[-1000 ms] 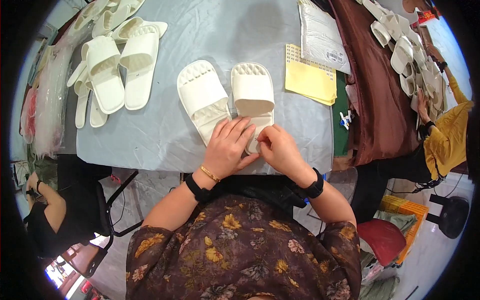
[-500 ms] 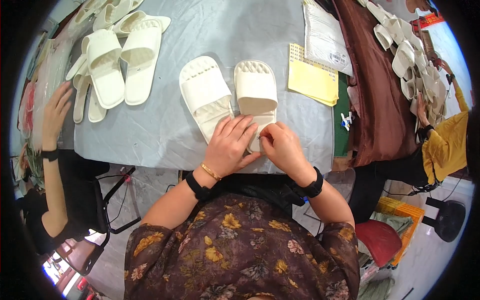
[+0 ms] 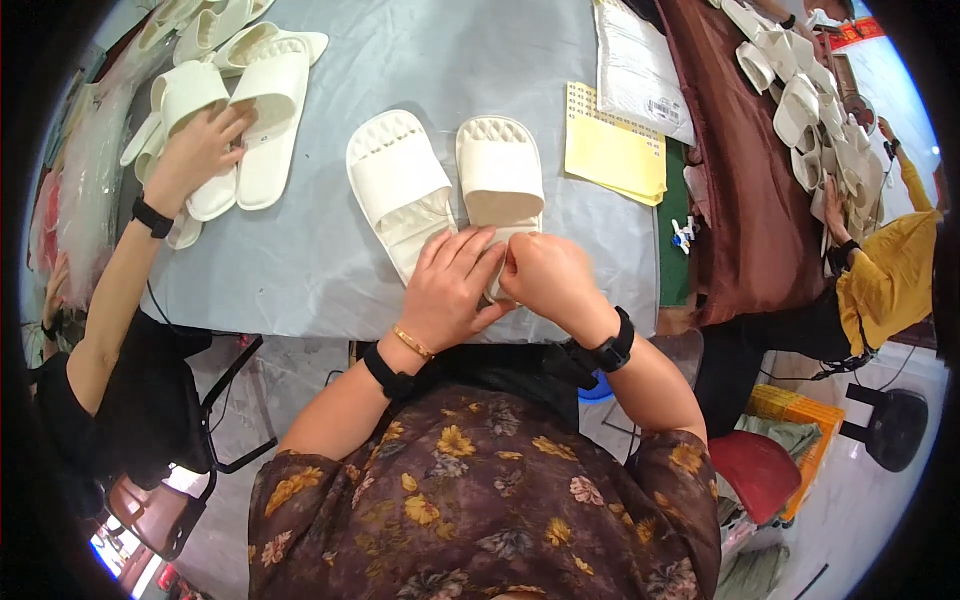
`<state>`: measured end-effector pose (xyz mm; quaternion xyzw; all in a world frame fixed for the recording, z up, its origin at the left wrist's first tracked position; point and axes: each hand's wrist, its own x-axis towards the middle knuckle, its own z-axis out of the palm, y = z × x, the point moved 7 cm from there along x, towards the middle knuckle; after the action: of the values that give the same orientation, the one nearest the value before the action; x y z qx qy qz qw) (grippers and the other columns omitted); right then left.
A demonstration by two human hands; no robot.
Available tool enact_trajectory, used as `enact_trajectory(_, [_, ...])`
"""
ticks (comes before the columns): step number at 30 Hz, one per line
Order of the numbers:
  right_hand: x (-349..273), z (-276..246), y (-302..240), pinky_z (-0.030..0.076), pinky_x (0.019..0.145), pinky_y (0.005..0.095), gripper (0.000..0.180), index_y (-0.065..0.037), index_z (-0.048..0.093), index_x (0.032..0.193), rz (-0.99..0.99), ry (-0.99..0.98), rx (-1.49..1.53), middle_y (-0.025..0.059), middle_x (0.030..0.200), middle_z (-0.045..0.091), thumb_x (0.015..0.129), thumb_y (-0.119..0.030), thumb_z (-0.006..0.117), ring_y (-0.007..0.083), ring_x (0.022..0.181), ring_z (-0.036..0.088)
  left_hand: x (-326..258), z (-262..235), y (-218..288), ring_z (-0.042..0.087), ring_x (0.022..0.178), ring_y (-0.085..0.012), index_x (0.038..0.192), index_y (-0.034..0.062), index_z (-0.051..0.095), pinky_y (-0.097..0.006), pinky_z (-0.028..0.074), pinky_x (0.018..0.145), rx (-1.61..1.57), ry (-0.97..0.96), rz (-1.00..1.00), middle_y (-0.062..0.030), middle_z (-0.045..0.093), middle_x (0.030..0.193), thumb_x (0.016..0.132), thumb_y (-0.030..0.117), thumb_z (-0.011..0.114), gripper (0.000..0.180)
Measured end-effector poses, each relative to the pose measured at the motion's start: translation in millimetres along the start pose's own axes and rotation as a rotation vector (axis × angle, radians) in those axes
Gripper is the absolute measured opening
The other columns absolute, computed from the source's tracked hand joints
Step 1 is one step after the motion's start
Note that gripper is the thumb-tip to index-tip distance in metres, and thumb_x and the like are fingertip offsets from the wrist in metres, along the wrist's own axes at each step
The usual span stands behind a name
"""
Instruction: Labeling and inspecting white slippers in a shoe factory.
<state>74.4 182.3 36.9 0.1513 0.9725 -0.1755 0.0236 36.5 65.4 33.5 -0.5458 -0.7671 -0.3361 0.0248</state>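
Two cream slide slippers lie on the grey-covered table in front of me, toes pointing away. The left slipper (image 3: 400, 165) is slanted, and the right slipper (image 3: 500, 180) is nearly straight. My left hand (image 3: 450, 285) rests over their heel ends, fingers stretched out and thumb by the right slipper's near edge. Against the right slipper's heel, my right hand (image 3: 550, 275) is closed with its fingers curled; whatever is between them is hidden. Both hands cover most of that heel.
Yellow label sheets (image 3: 612, 150) and a white plastic packet (image 3: 645, 75) lie at the right. A co-worker's hand (image 3: 195, 150) touches stacked slippers (image 3: 275, 130) at the left. Another person (image 3: 885, 280) is beside a pile of slippers (image 3: 795, 105) at the far right.
My right hand has turned and shifted up and left over the right slipper's heel, covering its small dark mark. The co-worker's hand at left has reached onto the stacked slippers.
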Motion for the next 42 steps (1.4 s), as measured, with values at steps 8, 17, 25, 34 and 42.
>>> enact_trajectory(8, [-4,6,3,0.05,0.059,0.0453,0.012,-0.004,0.06,0.069,-0.037,0.066,0.053,0.0152,0.069,0.063,0.074,-0.015,0.063,0.0355,0.065,0.063,-1,-2,-1,0.051,0.124,-0.0292,0.127,0.006,0.058,-0.048,0.036,0.107,-0.013,0.001,-0.01,-0.012,0.054,0.133,0.076,0.043,0.074,0.064])
enact_trajectory(17, [-15,-3,10,0.051,0.059,0.0448,0.011,-0.006,0.059,0.075,-0.099,0.125,0.263,0.0133,0.076,0.063,0.081,-0.014,0.063,0.0362,0.067,0.063,0,-2,-1,0.05,0.124,-0.0286,0.127,0.0058,0.057,-0.047,0.035,0.107,0.011,-0.029,-0.01,-0.0116,0.054,0.133,0.077,0.042,0.073,0.063])
enact_trajectory(25, [-29,-13,-12,0.052,0.058,0.0423,0.008,-0.007,0.06,0.074,-0.193,0.263,0.044,0.0096,0.074,0.061,0.079,-0.011,0.065,0.0311,0.067,0.063,0,-2,-1,0.052,0.122,-0.0284,0.126,0.0067,0.057,-0.047,0.037,0.106,0.004,-0.001,-0.012,-0.0116,0.056,0.131,0.077,0.042,0.074,0.063])
enact_trajectory(34, [-19,-9,-7,0.052,0.059,0.0445,0.01,-0.006,0.059,0.073,-0.144,0.212,0.063,0.0121,0.074,0.06,0.08,-0.011,0.063,0.0324,0.07,0.062,0,-2,-1,0.052,0.123,-0.0286,0.127,0.0061,0.056,-0.047,0.037,0.106,0.0,-0.009,-0.01,-0.0119,0.055,0.132,0.077,0.042,0.074,0.064])
enact_trajectory(42, [-19,-1,-5,0.05,0.059,0.0451,0.011,-0.004,0.055,0.078,-0.2,0.203,0.05,0.0133,0.075,0.059,0.081,-0.011,0.062,0.0338,0.069,0.061,-1,-1,-3,0.051,0.124,-0.0283,0.129,0.002,0.054,-0.047,0.036,0.108,0.003,-0.007,-0.011,-0.0124,0.054,0.134,0.078,0.044,0.072,0.068])
